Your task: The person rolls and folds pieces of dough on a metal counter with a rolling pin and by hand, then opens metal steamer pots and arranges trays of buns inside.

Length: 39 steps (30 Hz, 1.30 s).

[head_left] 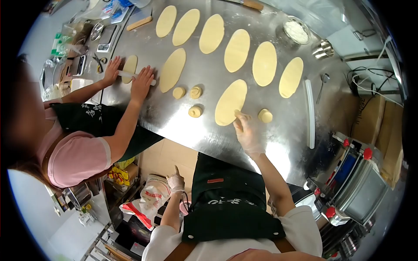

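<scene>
My right hand point(247, 132), in a clear glove, has its fingertips closed together at the lower right edge of a flat oval dough sheet point(230, 102) and seems to pinch it. A small round dough piece point(265, 115) sits just right of that hand. My left hand point(176, 182), also gloved, hangs off the table's front edge with the index finger stretched out and nothing visible in it. Three more coiled dough pieces, including one dough piece point(195, 112), lie left of the sheet. A white rolling pin point(310, 114) rests to the right.
At left, a co-worker's hands point(140, 82) press a rolling pin over another dough oval point(129, 69). Several dough ovals point(237, 50) form a row across the steel table point(196, 130). A bowl of flour point(296, 30), a metal cup point(323, 49) and a spoon point(322, 87) stand far right.
</scene>
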Available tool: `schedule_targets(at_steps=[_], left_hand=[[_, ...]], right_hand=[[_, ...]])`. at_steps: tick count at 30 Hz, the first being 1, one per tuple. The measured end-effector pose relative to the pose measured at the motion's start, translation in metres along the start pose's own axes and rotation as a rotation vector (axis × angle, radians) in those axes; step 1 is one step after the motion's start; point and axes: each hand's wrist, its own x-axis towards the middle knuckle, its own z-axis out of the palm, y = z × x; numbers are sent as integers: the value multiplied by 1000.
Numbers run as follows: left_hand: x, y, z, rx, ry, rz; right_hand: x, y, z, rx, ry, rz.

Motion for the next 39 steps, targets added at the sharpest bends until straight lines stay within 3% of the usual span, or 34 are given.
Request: schedule_targets(at_steps=[6,10,13,15,17,20,21,25,26,27,30,33,37,39], left_hand=[[2,-1,39,47,402,169],[7,4,-21,-412,54,18],[-3,2,-31,-458,448,197],[-8,11,-49,-241,739,324],[-16,24,-76,-422,796,492],[-23,55,-117,-573,868,746],[-26,69,-130,-611,886,817],[-45,167,-171,-687,813,1113],[-53,196,-177,-658,773,1188],[-59,227,-181,-612,734,1260],[-75,314,-185,-330,656,1469],[-67,369,-173,86,881,1525],[-75,368,-164,-58,571,1427],[-88,354,-142,-166,581,1382]], right_hand=[[42,-22,45,-11,-122,-21],[87,-44,79,9,-98,-80],[112,-55,111,-69,-241,-25],[121,-51,131,-129,-335,28],[128,-44,139,-180,-380,90],[121,-38,119,415,-130,508],[111,-35,104,456,-67,508],[17,-13,5,444,165,593],[-13,16,-18,86,169,433],[-43,40,-33,-10,279,426],[-83,69,-93,-301,236,565],[-100,93,-111,-438,118,507],[-112,110,-113,-427,61,432],[-115,113,-117,-433,20,411]])
